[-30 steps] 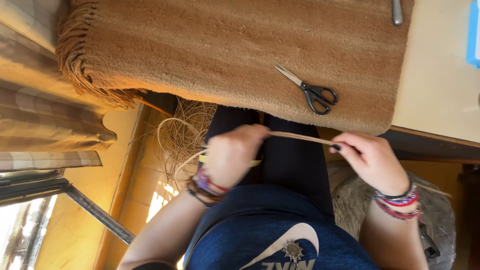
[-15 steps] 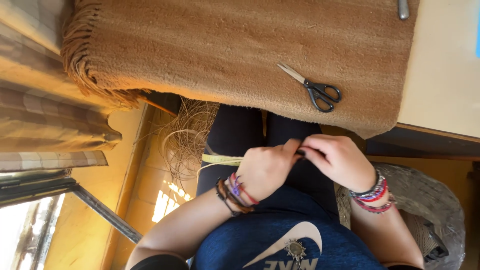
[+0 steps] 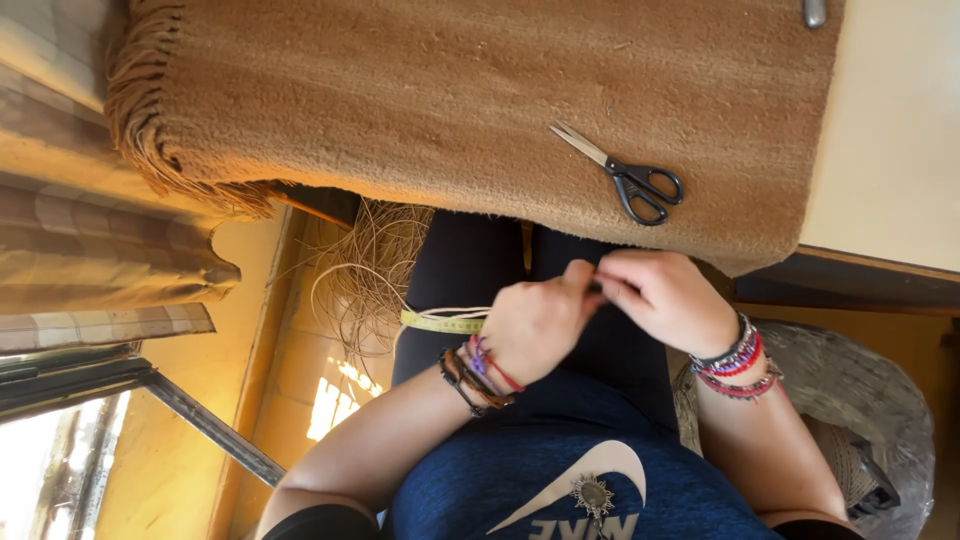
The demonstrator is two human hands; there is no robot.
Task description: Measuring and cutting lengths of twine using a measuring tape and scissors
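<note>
A thin pale strand [image 3: 445, 313] lies over the lap in the middle of the frame, running under the left hand [image 3: 535, 325]. The left hand is closed around it. The right hand [image 3: 660, 295] pinches right beside it, fingertips touching. Scissors [image 3: 630, 180] rest above on a brown fringed rug [image 3: 400, 100]. Loose straw [image 3: 375, 270] hangs at left.

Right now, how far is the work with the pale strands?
Done: nothing finished shows. In hand: left hand and right hand meet fingertip to fingertip over the lap, pinching pale strands beside a yellow tape measure. Left: a loose fibre bundle hangs unused, and the scissors lie untouched on the brown rug.
</note>
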